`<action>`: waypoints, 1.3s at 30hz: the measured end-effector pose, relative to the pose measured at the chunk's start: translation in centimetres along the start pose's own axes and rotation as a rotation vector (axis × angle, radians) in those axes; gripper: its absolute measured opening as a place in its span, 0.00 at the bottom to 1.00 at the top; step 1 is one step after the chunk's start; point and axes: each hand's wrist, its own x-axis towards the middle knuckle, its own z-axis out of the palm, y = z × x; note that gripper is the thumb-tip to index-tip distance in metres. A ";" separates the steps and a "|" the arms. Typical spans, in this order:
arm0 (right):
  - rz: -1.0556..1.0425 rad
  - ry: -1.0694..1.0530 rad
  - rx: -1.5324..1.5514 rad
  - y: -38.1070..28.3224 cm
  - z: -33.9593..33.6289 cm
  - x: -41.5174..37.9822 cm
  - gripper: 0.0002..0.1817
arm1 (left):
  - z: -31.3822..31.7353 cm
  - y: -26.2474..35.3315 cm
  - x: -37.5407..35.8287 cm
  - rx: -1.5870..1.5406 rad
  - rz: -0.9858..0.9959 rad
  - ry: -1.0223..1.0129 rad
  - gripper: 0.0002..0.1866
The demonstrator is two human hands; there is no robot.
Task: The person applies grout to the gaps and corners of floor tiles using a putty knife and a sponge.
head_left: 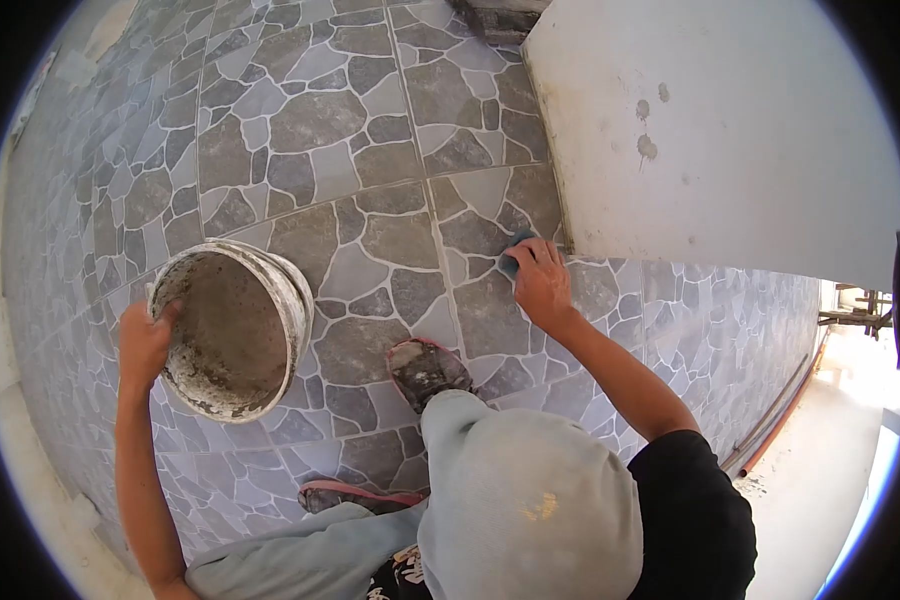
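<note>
My left hand (150, 340) grips the rim of a dirty white bucket (295, 310), its thumb hooked over the inside edge. Murky grey-brown contents (228, 325) show in the bucket, which is tilted a little in this view. Under the fingers of my right hand (542, 285) is a dark green sponge (511, 256), pressed against the stone-patterned floor tiles (318, 120). That hand is close to the bottom corner of a white wall (710, 130). Part of the sponge is hidden by the fingers.
My shoes (428, 370) stand on the tiles between the bucket and my right hand. Grey splatters mark the white wall. A dark block-like object (500, 18) lies at the top. Along the right edge run a reddish pipe (770, 430) and a pale ledge (820, 450).
</note>
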 end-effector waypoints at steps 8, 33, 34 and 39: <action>0.141 0.266 -0.342 7.2 4.1 22.0 0.12 | 2.8 3.7 2.9 -0.007 0.201 -0.106 0.13; -0.583 -1.046 -0.531 -46.0 -24.7 -4.7 0.08 | 5.3 2.8 9.7 0.371 0.576 -0.031 0.26; -0.612 -1.075 -0.485 -46.9 -24.0 -5.6 0.08 | 5.3 2.4 10.3 0.380 0.574 -0.046 0.26; -0.670 -1.176 -0.366 -46.5 -23.4 -9.5 0.09 | 5.4 1.6 12.7 0.365 0.658 -0.039 0.27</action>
